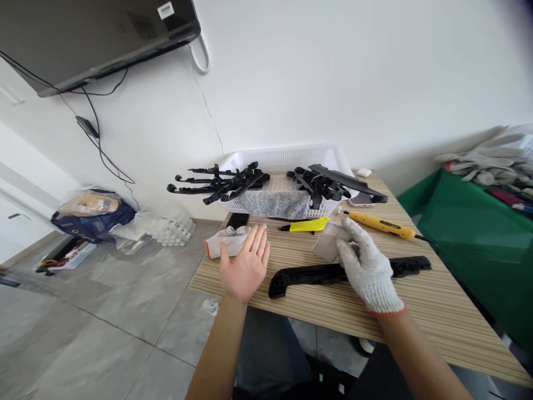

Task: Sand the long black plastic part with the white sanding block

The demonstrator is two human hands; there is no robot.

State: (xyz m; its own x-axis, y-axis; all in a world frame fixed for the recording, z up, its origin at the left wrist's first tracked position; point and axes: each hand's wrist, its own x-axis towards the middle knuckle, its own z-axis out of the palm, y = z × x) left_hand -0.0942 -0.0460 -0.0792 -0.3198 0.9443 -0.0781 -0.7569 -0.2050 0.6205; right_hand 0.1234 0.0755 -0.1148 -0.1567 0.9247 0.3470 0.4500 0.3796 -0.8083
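My left hand [246, 270] is bare, palm up, with its fingers stretched out and nothing in it. Just behind it, a white glove with an orange cuff [212, 246] lies on the table. My right hand [368, 269] wears a similar white glove and pinches a flat grey-white piece [327, 242] between thumb and fingers. Beneath the right hand, a long black plastic part [310, 274] lies across the table, its middle partly hidden.
A white basket [281, 158] holds black plastic parts [237, 182] and a grey cloth [277, 204]. Before it lie a yellow-handled tool [308, 224] and a black block [238, 220]. An orange-yellow corded tool [381, 224] rests on the wooden table [453, 328]. Green cloth [462, 228] stands right.
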